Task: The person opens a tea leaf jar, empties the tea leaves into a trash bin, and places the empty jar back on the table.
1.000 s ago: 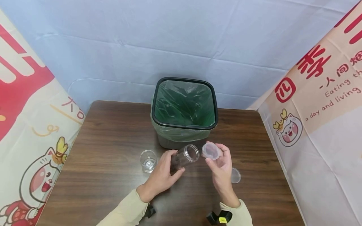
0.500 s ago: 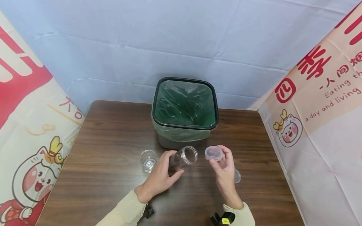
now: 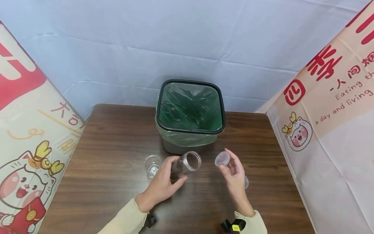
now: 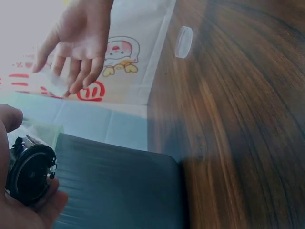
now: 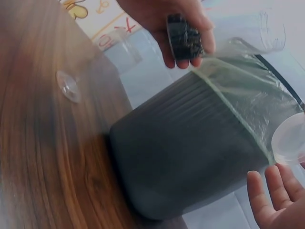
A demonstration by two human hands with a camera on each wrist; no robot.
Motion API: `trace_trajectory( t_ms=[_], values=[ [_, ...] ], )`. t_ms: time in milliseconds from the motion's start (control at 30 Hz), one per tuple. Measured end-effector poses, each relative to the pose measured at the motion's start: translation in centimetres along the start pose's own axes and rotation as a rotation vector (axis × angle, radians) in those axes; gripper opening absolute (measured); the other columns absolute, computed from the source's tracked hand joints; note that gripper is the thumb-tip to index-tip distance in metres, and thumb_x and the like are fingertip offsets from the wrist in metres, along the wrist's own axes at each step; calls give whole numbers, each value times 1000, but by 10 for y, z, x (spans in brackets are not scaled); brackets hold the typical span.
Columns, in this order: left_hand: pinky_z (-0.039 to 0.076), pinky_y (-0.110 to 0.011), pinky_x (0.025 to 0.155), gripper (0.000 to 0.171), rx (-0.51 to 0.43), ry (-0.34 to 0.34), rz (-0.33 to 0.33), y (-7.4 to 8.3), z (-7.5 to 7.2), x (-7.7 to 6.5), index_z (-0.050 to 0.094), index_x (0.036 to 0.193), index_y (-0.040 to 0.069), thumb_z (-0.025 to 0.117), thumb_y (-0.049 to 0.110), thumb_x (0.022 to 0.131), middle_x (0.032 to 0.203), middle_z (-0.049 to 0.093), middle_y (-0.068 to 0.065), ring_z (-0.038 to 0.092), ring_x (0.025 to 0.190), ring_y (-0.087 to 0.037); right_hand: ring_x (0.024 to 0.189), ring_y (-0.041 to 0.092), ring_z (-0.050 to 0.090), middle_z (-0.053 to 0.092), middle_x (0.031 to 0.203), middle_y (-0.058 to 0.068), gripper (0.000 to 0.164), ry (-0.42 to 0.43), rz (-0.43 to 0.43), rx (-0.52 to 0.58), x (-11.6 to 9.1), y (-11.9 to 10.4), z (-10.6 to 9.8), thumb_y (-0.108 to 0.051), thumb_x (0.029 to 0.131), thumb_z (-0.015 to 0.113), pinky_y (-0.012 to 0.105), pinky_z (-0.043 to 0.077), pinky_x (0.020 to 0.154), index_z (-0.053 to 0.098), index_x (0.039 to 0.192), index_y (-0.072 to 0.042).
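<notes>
My left hand (image 3: 160, 182) grips a clear jar (image 3: 181, 166), tilted with its open threaded mouth toward the right. Dark bits (image 5: 183, 40) lie at the jar's bottom in the right wrist view. A few centimetres to the right, my right hand (image 3: 236, 182) pinches a translucent round lid (image 3: 222, 159) between thumb and fingers, apart from the jar. On the table beside my right wrist lies another clear disc-like lid (image 4: 184, 42), partly hidden by that hand in the head view. A clear glass cup (image 3: 152, 166) stands left of my left hand.
Just behind the hands stands a grey bin (image 3: 178, 148) with a black rim and a green liner bag. The brown wooden table (image 3: 122, 136) meets a pale cloth backdrop, with printed cloths on both sides.
My left hand and the jar have shifted slightly left. My right hand has moved right with the lid, turning it, so the gap between jar and lid is wider.
</notes>
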State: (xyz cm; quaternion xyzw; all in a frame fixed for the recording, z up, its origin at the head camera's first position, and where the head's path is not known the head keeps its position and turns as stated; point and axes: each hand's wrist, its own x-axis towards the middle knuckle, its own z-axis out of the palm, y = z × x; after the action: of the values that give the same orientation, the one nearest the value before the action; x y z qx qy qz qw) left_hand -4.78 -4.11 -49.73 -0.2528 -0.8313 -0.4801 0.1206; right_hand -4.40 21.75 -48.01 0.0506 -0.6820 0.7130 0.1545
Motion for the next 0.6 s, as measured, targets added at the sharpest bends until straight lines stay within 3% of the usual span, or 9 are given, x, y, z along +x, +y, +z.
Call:
trace_trajectory(
  t_ms=[200,400,600],
  values=[
    [45,-36,90,60,-3,17,-16,3,-5,0,42,132,10,70,30,83,123,53,-3,53,107,-16,101,12,56,55,115,7,59,-37,13,-51,1,6,-7,15,80,61,21,51,79,43,136,9],
    [45,-37,90,61,1,21,-26,9,-12,-1,41,133,10,70,30,83,124,53,-4,53,107,-16,97,13,56,56,111,12,57,-3,38,-83,1,16,-11,17,75,65,21,51,70,44,128,13],
    [46,-35,88,63,-7,38,-65,10,-18,-4,41,133,10,72,29,81,124,55,-1,53,106,-13,96,12,56,56,109,13,55,-27,92,-231,1,21,-17,9,75,71,18,49,62,49,126,9]
  ],
)
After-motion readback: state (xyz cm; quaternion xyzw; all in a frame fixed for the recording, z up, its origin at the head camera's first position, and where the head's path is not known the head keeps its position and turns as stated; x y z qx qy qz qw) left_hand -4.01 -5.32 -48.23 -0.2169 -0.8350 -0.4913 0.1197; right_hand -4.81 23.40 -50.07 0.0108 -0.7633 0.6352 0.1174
